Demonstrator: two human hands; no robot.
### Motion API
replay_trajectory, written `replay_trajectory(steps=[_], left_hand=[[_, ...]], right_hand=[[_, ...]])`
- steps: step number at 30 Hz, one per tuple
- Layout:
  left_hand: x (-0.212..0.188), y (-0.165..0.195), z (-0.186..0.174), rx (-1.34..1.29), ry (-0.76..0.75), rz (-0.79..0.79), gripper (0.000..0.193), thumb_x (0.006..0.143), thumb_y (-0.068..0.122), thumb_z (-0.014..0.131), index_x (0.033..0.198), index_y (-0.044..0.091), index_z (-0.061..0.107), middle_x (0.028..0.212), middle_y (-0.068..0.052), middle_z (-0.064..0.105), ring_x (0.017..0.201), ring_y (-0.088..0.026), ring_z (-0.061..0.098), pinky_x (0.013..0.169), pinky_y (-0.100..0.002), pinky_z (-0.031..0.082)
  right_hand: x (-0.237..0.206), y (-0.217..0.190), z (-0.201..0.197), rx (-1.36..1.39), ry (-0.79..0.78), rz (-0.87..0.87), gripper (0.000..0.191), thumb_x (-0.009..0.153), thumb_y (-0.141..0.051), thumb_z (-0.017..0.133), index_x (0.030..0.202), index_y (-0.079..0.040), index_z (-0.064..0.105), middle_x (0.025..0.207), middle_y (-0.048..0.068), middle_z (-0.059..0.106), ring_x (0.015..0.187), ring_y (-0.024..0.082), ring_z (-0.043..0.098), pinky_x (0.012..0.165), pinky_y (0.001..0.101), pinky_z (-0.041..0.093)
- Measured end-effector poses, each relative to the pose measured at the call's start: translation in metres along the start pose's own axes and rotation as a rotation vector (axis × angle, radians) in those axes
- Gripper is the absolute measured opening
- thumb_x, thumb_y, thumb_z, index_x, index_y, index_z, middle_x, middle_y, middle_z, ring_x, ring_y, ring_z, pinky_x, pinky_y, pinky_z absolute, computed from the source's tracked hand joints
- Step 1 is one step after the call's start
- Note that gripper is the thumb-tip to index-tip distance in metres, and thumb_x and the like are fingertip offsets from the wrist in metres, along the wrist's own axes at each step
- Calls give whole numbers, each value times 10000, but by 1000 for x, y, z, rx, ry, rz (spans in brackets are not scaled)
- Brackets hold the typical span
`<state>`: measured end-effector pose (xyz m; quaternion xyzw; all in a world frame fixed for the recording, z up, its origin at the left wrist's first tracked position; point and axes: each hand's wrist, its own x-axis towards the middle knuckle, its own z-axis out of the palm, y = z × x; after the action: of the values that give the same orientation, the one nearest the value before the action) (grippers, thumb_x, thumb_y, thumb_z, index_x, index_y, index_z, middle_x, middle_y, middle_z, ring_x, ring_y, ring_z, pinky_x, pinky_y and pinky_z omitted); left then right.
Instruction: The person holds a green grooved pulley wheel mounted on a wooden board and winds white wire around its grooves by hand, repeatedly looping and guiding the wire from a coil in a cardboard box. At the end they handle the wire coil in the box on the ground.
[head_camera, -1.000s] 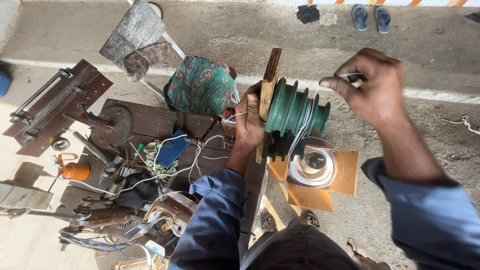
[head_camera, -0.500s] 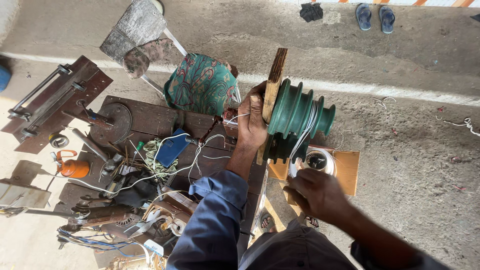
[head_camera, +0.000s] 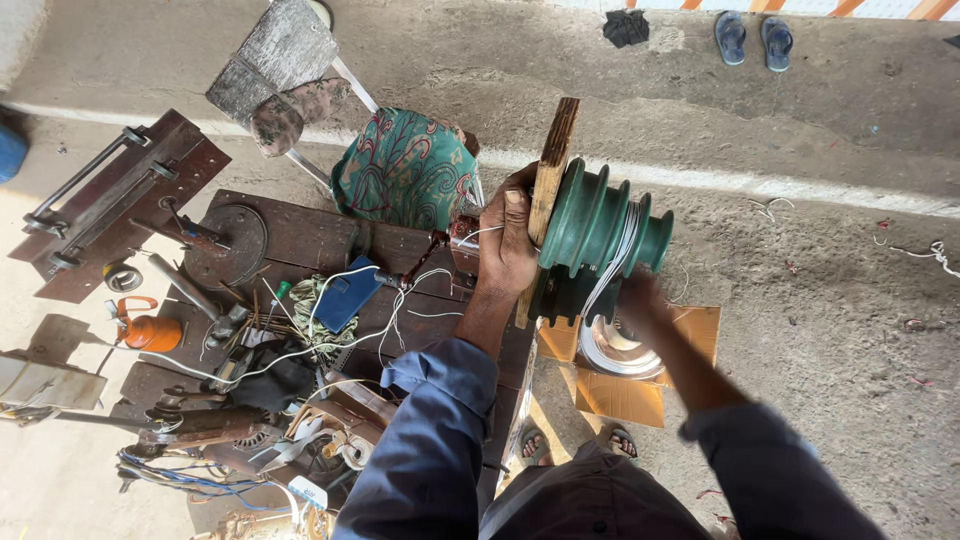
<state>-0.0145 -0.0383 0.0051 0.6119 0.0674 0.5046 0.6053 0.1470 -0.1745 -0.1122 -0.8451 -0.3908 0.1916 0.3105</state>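
Over rough concrete ground and a cluttered wooden workbench, the left hand wraps around a flat wooden board backing a ribbed green stepped former. The right hand reaches beneath it by shiny coiled wire; I cannot tell its grip.

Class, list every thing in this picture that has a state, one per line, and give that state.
Left hand: gripping the wooden board.
Wooden board: upright, held against the green stepped former.
Green stepped former: on its side, thin wire lying in its grooves.
Right hand: low beside the former, blurred; grip unclear.
Wire coil: wound, lying on cardboard.
Blue sandals: paired on the ground, unworn.
Orange oil can: lying on its side.
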Motion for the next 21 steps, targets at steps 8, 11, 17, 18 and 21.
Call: replay_trajectory(steps=[8, 11, 17, 18, 21], left_hand=[[5, 6, -3, 3, -25, -9, 550, 1186, 375, 323, 1429, -75, 527, 1255, -148, 670, 1168, -186, 637, 1043, -341, 530], [5, 9, -2, 16, -33, -13, 554, 1183, 380, 316, 1435, -71, 518, 1257, -146, 672, 1167, -181, 638, 1044, -337, 530], [11, 5, 6, -5, -4, -79, 572, 1167, 408, 325, 1406, -62, 546, 1189, -134, 688, 1100, -174, 660, 977, -336, 556], [11, 5, 6, 24, 2, -60, 576, 1171, 416, 327, 1399, -62, 556, 1191, -133, 689, 1105, -171, 658, 983, -333, 552], [8, 2, 7, 22, 9, -74, 576, 1167, 424, 344, 1396, -56, 566, 1165, -127, 687, 1089, -168, 658, 964, -333, 558]], right_hand=[[-128, -84, -84, -193, 31, -980, 115, 845, -163, 762, 820, -60, 717, 609, 49, 619, 510, 168, 611, 427, 303, 502], [-92, -117, -165, -555, 391, -1264, 84, 809, -32, 708, 799, -115, 708, 661, 56, 638, 573, 158, 640, 450, 270, 517], [48, -71, -156, 471, 137, -655, 246, 977, -305, 785, 880, -94, 705, 797, 57, 706, 623, 106, 647, 523, 251, 552], [56, -54, -126, 463, -39, -304, 232, 978, -312, 750, 924, -89, 719, 878, 62, 728, 729, 123, 664, 663, 236, 575], [36, -9, -42, -472, -121, -111, 223, 945, -197, 721, 1135, -92, 669, 1027, 91, 722, 895, 180, 719, 780, 301, 600]])
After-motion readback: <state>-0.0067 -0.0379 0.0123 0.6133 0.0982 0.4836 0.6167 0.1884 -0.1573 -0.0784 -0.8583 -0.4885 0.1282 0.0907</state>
